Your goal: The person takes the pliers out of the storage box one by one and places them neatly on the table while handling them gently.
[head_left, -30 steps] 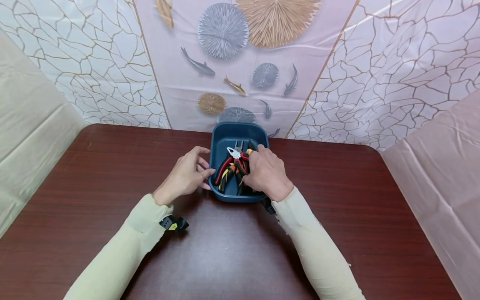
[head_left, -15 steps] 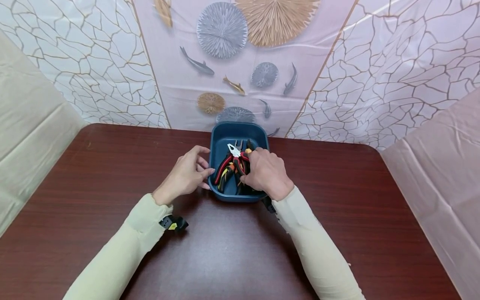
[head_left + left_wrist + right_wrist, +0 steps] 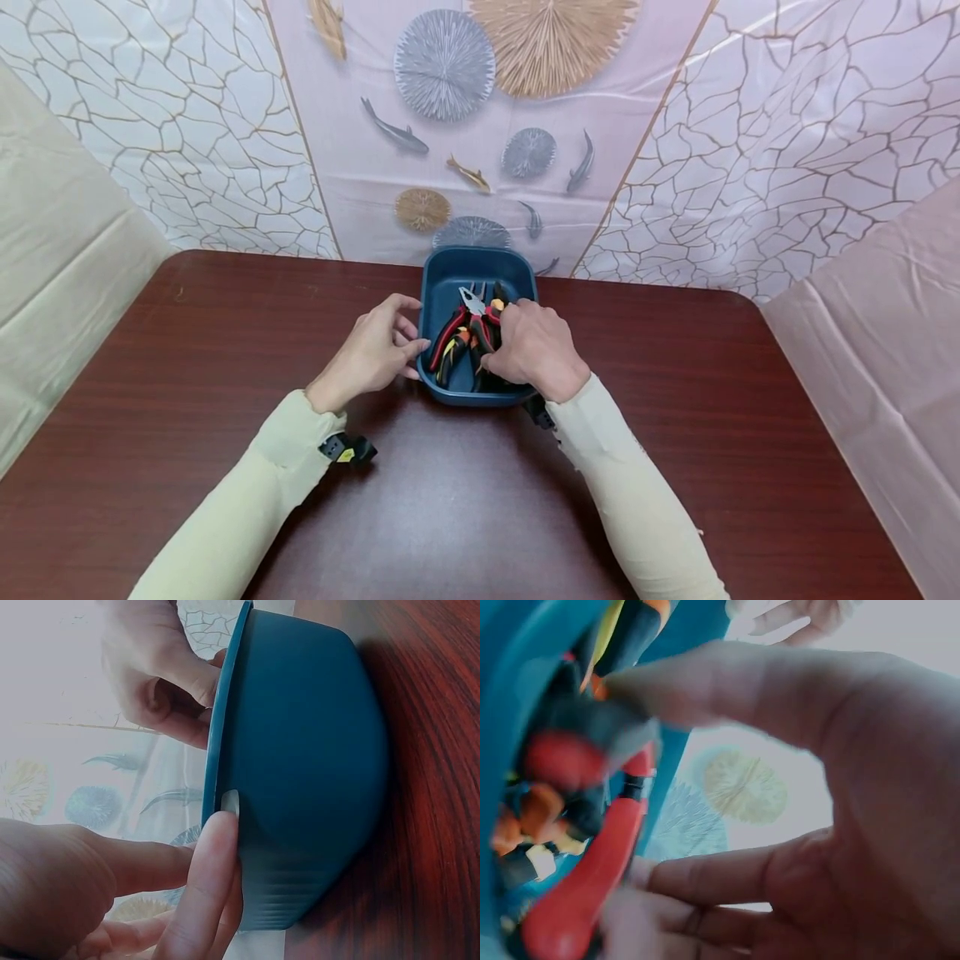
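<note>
A blue plastic tub (image 3: 480,398) holds several pliers in a pile. My left hand (image 3: 375,343) grips the tub's left rim, thumb and fingertips at the edge; the left wrist view shows a finger (image 3: 210,862) against the outer wall. My right hand (image 3: 534,343) reaches into the tub's right side and holds red-and-black-handled pliers (image 3: 480,330), their silver head pointing up and left over the pile. In the right wrist view, thumb and fingers lie at either side of the red handles (image 3: 592,877). Pliers with yellow-and-black grips (image 3: 450,360) lie below, and the right hand hides part of the pile.
The tub stands at the back edge of a dark red-brown wooden table (image 3: 420,500). Behind rises a patterned cloth backdrop (image 3: 450,150). Pale cloth (image 3: 67,250) hangs along the left side, with more on the right.
The red-and-black pliers have shifted slightly right and swung more upright with my right hand, which has drawn down a little. My left hand stays at the tub's rim.
</note>
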The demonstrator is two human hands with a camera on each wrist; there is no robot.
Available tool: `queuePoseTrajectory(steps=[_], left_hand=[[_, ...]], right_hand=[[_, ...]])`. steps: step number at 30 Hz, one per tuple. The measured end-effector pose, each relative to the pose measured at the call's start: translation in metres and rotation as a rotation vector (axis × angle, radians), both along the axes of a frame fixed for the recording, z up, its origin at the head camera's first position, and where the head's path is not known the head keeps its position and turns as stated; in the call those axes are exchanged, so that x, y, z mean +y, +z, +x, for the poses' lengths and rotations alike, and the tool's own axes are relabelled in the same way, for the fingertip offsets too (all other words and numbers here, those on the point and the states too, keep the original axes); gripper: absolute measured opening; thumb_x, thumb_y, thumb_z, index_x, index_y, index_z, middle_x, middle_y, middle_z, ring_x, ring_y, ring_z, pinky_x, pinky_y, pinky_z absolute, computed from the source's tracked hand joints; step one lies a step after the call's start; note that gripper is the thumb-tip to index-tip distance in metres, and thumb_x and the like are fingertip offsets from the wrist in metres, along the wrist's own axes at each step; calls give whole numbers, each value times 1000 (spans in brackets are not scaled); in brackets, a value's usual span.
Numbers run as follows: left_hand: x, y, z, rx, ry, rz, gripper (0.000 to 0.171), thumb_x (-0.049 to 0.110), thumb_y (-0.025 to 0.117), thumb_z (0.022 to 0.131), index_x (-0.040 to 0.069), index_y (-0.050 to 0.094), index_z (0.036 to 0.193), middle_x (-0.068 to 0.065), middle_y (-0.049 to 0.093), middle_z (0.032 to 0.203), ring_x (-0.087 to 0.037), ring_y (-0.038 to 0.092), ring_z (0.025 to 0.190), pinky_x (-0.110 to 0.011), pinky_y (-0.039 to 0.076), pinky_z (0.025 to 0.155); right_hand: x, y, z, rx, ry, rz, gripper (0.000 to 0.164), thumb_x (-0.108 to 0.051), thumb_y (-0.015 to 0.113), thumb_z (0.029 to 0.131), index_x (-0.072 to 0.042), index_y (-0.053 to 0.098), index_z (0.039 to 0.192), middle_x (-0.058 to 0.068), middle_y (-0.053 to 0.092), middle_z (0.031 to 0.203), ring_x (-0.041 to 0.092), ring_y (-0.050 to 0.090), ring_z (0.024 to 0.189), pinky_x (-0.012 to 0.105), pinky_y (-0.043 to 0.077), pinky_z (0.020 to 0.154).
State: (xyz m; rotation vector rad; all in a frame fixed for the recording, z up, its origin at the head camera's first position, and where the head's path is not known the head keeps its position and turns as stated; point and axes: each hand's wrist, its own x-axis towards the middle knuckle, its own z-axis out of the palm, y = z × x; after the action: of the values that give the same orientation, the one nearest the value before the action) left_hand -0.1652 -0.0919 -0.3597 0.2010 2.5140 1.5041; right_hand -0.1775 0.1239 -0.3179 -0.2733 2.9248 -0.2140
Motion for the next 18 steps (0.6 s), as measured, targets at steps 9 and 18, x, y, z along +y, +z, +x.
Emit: queuePoseTrajectory(steps=[9,18], left_hand=[[0,1,1,2,-6,3,59,3,68,96,3,41,148,-20,59,107,-17,68,68,-45,66,65],[1,0,1,5,-7,6,58,4,68,96,3,42,148,-20,60,106,-17,68,67,-45,66,65]], right_hand=[[6,-6,-10,-93,-40,-112,51,-47,82,82,-7,58,104,9,60,94,23,62,80,30,55,60],[8,-6,-9,-71,-44,-167,38,-44,82,81,-11,65,74,6,63,68,20,62,60,30,52,50]])
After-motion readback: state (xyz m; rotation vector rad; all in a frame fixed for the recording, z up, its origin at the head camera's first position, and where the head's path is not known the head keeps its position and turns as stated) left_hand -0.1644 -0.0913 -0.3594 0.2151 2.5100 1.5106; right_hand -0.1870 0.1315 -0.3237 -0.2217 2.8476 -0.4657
